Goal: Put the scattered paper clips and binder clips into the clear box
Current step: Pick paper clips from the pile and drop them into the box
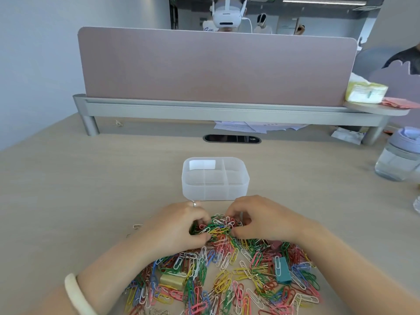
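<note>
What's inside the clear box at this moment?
The clear box shows only its dividers; every compartment looks empty. Its frosted near wall blurs the floor of the front compartments.

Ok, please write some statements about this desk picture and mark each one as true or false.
1. The clear box has no clips in it. True.
2. The left hand and the right hand both grip one bunch of paper clips. True.
3. The teal binder clip is already in the box. False: it lies on the table among loose clips, near the right forearm.
4. The water bottle stands at the left side of the table. False: it stands at the right side.
5. The left hand wears a ring. True.
</note>
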`<state>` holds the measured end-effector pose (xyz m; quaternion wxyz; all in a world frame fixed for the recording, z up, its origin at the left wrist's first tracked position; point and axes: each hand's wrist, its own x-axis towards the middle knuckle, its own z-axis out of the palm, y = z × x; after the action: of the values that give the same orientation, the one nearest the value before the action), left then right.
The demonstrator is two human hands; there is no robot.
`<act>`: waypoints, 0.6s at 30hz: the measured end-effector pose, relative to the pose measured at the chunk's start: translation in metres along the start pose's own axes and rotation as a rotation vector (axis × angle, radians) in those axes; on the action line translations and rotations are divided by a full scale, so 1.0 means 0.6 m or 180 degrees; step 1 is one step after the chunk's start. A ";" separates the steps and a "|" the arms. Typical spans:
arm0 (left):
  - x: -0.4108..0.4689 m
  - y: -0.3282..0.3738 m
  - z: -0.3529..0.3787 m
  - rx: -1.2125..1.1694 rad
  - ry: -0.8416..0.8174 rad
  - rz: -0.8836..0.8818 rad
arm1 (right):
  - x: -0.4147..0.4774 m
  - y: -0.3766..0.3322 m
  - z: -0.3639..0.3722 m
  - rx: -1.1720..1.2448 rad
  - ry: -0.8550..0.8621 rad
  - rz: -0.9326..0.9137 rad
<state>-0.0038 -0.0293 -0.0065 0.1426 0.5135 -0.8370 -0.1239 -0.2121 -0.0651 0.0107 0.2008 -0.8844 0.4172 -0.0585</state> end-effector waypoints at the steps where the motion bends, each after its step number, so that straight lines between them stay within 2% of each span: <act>1: -0.001 0.000 0.000 0.0005 0.0009 0.0006 | 0.000 0.001 0.000 -0.0023 0.0008 -0.0023; 8: -0.002 0.004 -0.001 -0.0120 0.0103 -0.0003 | 0.000 0.003 0.002 0.0083 0.0139 -0.0158; 18: -0.004 0.010 -0.004 -0.0392 0.0173 -0.0067 | -0.002 0.015 -0.005 0.0377 0.0243 -0.0030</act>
<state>-0.0069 -0.0243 -0.0027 0.1954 0.5157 -0.8182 -0.1627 -0.2201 -0.0705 0.0097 0.2364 -0.8700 0.4163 -0.1177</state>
